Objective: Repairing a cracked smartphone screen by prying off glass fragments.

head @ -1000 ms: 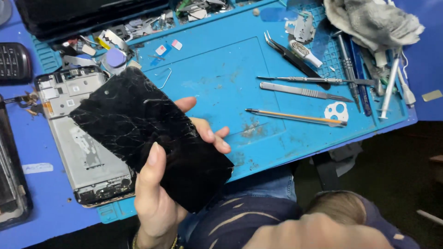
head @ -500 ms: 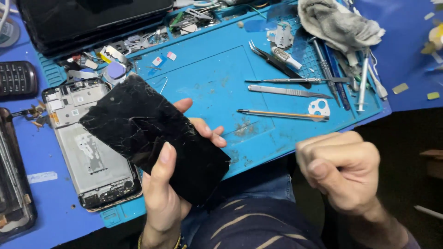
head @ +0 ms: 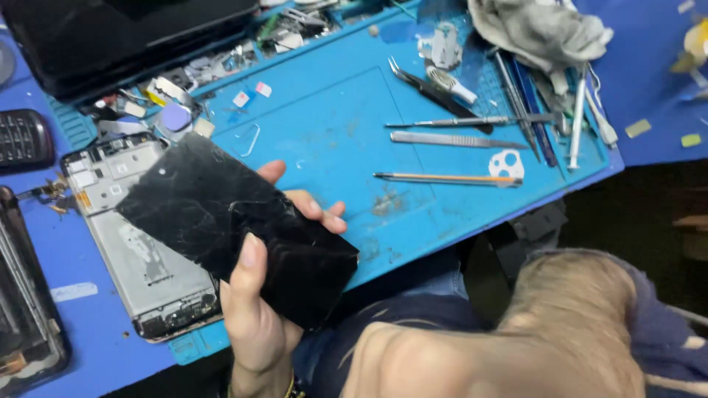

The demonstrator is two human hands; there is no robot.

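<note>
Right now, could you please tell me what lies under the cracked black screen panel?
The left hand holds the cracked black screen panel over the opened phone frame and the blue work mat. The frame's right edge and some mat beneath are covered, so hidden.

My bench [head: 649, 96] is blue, with a lighter blue work mat [head: 332, 140] laid across it. On the mat lie tweezers [head: 435, 92], a metal spudger [head: 453, 140], an orange-tipped tool [head: 446, 177] and a grey rag [head: 538, 29]. An opened phone frame [head: 129, 243] rests at its left edge, a keypad phone [head: 22, 138] beyond.
</note>
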